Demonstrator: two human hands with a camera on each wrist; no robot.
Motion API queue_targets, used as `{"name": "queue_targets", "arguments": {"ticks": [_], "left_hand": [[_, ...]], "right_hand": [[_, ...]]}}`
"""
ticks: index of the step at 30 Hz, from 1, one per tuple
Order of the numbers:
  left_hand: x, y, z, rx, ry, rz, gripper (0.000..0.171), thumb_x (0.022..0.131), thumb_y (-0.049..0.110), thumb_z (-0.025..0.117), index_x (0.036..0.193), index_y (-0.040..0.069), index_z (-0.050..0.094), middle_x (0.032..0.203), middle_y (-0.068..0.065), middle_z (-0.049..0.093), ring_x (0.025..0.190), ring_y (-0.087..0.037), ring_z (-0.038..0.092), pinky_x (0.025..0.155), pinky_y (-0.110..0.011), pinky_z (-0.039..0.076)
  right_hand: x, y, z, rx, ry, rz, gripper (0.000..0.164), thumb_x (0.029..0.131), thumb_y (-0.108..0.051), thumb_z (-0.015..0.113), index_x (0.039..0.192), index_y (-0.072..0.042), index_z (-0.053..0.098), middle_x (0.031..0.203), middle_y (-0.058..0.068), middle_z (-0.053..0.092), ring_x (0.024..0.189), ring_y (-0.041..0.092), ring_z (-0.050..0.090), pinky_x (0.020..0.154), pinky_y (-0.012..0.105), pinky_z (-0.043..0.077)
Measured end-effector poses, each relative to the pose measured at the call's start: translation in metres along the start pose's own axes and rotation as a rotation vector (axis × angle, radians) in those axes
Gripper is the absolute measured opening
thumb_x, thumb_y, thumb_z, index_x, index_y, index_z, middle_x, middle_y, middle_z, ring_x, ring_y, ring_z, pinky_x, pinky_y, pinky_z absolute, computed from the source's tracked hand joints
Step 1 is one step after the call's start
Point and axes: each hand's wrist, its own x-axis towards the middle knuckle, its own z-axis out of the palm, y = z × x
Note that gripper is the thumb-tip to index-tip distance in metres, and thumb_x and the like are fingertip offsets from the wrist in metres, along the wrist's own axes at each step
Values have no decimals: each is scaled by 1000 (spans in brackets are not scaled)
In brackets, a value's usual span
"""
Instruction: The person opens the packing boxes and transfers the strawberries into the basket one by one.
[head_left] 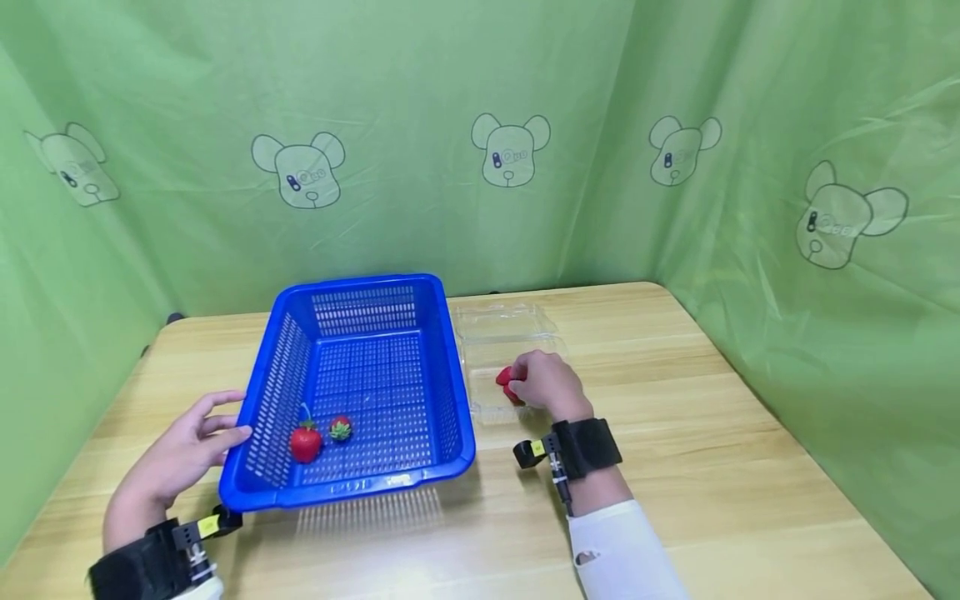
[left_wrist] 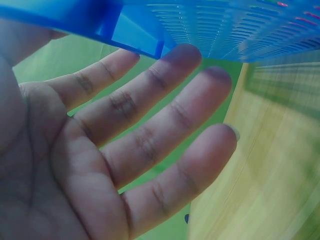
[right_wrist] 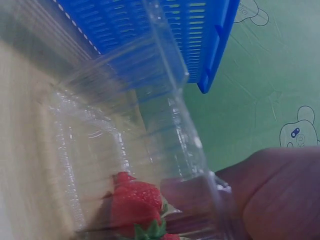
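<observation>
A blue plastic basket (head_left: 347, 492) sits left of centre, with two red strawberries inside, one larger (head_left: 305, 443) and one smaller (head_left: 341, 428). At its left side my left hand (head_left: 183, 454) touches the rim, fingers spread and fairly straight; the left wrist view shows the fingers (left_wrist: 165, 117) below the rim. My right hand (head_left: 551, 385) reaches into a clear plastic box (head_left: 480, 354) right of the basket. Its fingertips pinch a strawberry (head_left: 504, 377) there, beside another strawberry (head_left: 514, 395). In the right wrist view, a strawberry (right_wrist: 135, 200) shows through the box wall.
The box's clear lid (head_left: 502, 321) lies folded back on the wooden table (head_left: 697, 450). A green curtain (head_left: 420, 217) printed with bear heads closes off the back and both sides. Both wrists wear black camera straps (head_left: 588, 446).
</observation>
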Motion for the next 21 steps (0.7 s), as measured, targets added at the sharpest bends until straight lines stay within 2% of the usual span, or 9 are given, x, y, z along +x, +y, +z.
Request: {"name": "queue_targets", "arguments": {"ticks": [9,15,21], "left_hand": [[0,-3,-1,8,6,12,57,101,26,48,144,0,21,129,-37,47,104,-35,59,83,-47,53],[1,0,-1,6,6,6,56,101,25,48,144,0,22,129,-38,47,104,-35,60,83,-48,54],[1,-1,0,0,5,-1,56,101,25,48,144,0,22,129,-37,47,103,-35,60,84,-49,53]], "right_hand": [[2,-5,5,-44,15,31,12,83,-22,70,74,-17,65,73,3,64,61,21,54,51,31,40],[2,-6,7,-78,28,38,15,79,-24,74,72,-17,64,74,4,62,62,21,53,50,32,38],[3,-3,10,-66,12,44,15,77,-23,76,72,-17,64,75,5,62,62,22,54,49,32,39]]}}
